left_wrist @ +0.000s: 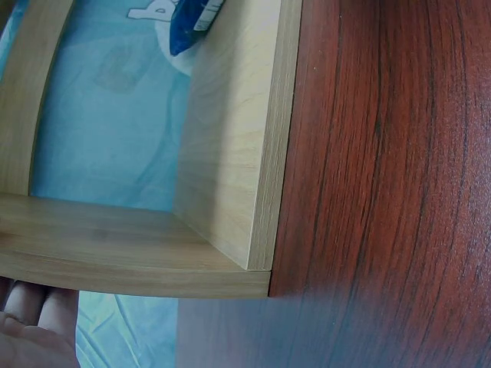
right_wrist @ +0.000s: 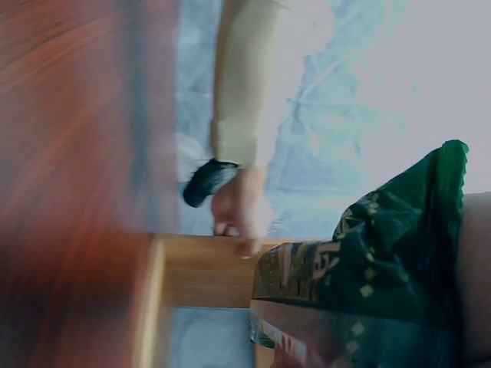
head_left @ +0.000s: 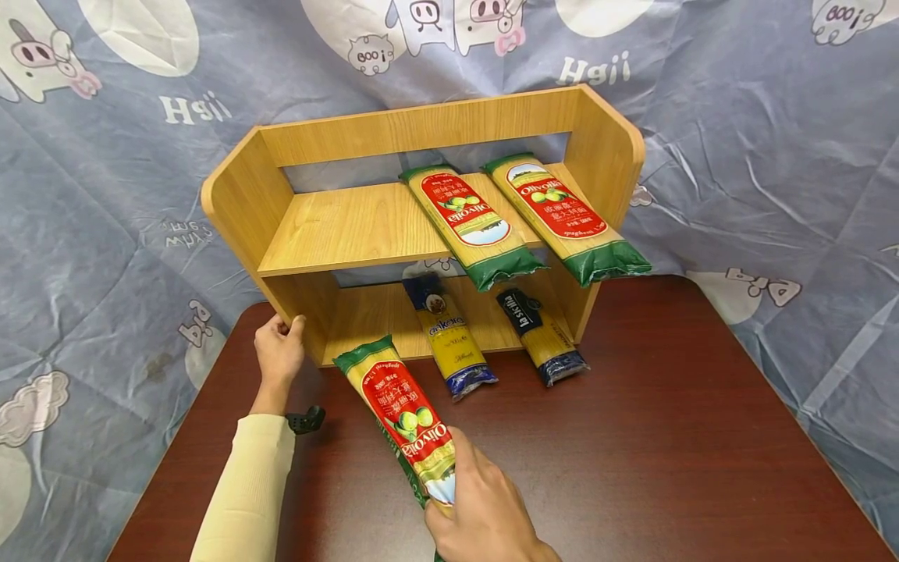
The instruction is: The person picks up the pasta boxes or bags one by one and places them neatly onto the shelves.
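My right hand (head_left: 488, 499) grips the near end of a spaghetti packet (head_left: 407, 410) with a red Olivoilà label. The packet is held over the table in front of the shelf, and its green wrapper (right_wrist: 383, 253) fills the lower right of the right wrist view. With my left hand (head_left: 279, 351) I hold the front edge of the left side panel of a two-tier wooden shelf (head_left: 242, 199). In the left wrist view, fingers (left_wrist: 57, 310) of this hand lie against the panel's outer face.
Two similar spaghetti packets (head_left: 463, 222) (head_left: 562, 215) lie on the upper tier, their green ends overhanging. Below are a blue-and-yellow Ankara pasta packet (head_left: 449, 336) and a dark-labelled La Skilla packet (head_left: 541, 336), both jutting past the front edge. A dark red table (head_left: 632, 453) supports the shelf; patterned cloth (head_left: 758, 156) hangs behind.
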Demonstrator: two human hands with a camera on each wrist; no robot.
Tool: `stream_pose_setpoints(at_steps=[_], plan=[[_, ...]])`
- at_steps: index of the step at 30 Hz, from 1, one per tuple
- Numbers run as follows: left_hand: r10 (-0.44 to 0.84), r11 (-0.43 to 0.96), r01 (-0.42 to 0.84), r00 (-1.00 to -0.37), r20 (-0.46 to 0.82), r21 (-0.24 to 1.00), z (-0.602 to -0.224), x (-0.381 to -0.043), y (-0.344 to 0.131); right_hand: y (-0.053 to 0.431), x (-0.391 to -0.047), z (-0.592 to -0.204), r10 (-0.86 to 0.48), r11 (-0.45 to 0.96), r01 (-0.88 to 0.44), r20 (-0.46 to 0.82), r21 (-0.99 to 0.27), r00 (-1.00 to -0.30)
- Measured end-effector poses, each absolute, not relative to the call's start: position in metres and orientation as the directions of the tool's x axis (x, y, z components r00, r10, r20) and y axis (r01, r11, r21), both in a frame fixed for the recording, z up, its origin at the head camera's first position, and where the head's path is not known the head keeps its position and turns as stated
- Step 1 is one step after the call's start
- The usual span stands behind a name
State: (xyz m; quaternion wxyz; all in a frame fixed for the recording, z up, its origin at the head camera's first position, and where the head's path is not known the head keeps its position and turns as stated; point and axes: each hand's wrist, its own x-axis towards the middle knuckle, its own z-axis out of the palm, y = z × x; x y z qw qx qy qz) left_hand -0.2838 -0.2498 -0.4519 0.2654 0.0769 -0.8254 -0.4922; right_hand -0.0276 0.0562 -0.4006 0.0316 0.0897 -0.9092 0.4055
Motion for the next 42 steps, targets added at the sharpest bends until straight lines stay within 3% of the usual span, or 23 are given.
stream_pose_setpoints(at_steps=[13,21,25,31,42], plan=[[-0.383,0.512,0.135,-0.848,0.367,0.848,-0.452,-0.284,-0.25,0.065,-0.017,-0.367,-0.115,0.672,-0.262,0.251,-0.693,-0.961],[-0.382,0.492,0.143,-0.851,0.361,0.859,-0.454,-0.283,-0.251,0.069,-0.021,-0.348,-0.104,0.658,-0.211,0.19,-0.723,-0.976],[-0.38,0.485,0.153,-0.85,0.365,0.861,-0.454,-0.283,-0.251,0.068,-0.024,-0.339,-0.084,0.644,-0.227,0.227,-0.73,-0.97],[-0.374,0.478,0.165,-0.85,0.37,0.863,-0.452,-0.283,-0.25,0.064,-0.033,-0.331,-0.058,0.651,-0.285,0.329,-0.703,-0.943],[-0.369,0.495,0.158,-0.852,0.371,0.854,-0.45,-0.282,-0.251,0.062,-0.064,-0.312,-0.018,0.647,-0.314,0.397,-0.695,-0.918]])
